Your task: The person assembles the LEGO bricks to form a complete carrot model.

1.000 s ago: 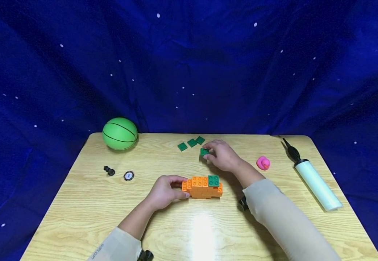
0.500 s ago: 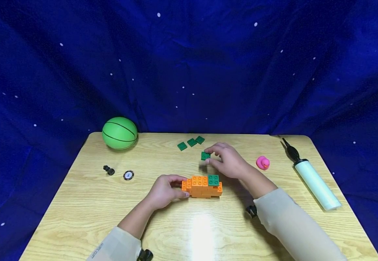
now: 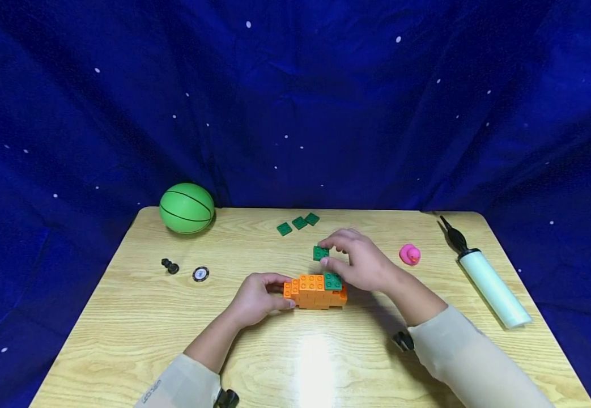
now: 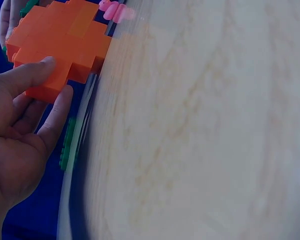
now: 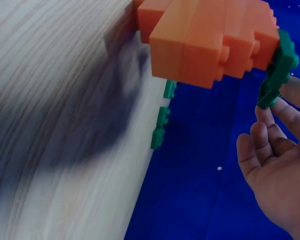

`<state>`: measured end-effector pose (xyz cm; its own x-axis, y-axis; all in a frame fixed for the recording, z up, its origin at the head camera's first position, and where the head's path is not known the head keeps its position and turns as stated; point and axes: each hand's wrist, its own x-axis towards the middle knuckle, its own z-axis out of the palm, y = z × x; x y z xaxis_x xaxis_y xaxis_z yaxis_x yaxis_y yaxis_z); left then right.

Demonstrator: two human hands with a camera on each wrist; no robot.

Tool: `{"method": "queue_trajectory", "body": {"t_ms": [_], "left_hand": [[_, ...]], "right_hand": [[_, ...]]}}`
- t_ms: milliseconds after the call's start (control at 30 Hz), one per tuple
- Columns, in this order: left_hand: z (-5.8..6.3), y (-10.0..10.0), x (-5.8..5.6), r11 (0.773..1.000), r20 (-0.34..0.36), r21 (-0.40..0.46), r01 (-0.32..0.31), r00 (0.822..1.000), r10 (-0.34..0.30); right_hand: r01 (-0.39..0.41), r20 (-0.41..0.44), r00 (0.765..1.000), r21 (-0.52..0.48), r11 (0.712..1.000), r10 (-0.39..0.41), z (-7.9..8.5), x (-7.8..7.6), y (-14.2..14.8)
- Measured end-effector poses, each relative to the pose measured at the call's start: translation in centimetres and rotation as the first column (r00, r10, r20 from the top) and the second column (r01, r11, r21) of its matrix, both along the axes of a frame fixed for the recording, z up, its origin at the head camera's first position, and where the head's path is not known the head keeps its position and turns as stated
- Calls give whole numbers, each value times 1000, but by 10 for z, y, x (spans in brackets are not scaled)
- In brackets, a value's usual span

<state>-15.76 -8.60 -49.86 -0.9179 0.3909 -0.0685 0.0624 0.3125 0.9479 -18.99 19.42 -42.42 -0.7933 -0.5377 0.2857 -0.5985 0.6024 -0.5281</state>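
My left hand [image 3: 260,300] grips the left end of an orange toy-brick build [image 3: 311,290] between thumb and fingers, low over the table. In the left wrist view, the thumb lies against the stepped face of the orange build [image 4: 65,35]. A thin green brick [image 3: 332,281] sits on the top right of the build. Just behind it, my right hand [image 3: 360,260] pinches another thin green brick [image 3: 319,253] between thumb and fingertips. From the right wrist, the pinched brick appears close beside the build's green brick [image 5: 286,52]; whether they touch, I cannot tell.
Three flat green bricks [image 3: 299,222] lie at the table's back. A green ball [image 3: 187,208], a black chess pawn [image 3: 170,266] and a poker chip [image 3: 200,274] are to the left. Right of my hands are a pink rubber duck [image 3: 409,254] and a hand pump [image 3: 494,289].
The right hand has moved towards me with the green brick, from near the loose bricks to just behind the orange build. My left hand and the build have stayed in place.
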Motion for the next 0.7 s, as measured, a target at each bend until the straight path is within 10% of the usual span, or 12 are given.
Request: {"method": "queue_trajectory", "body": {"t_ms": [700], "left_hand": [[-2, -1, -1, 1000, 2, 14, 3, 1000, -3]], "right_hand": [[-57, 49, 997, 24, 998, 55, 2, 32, -9]]}}
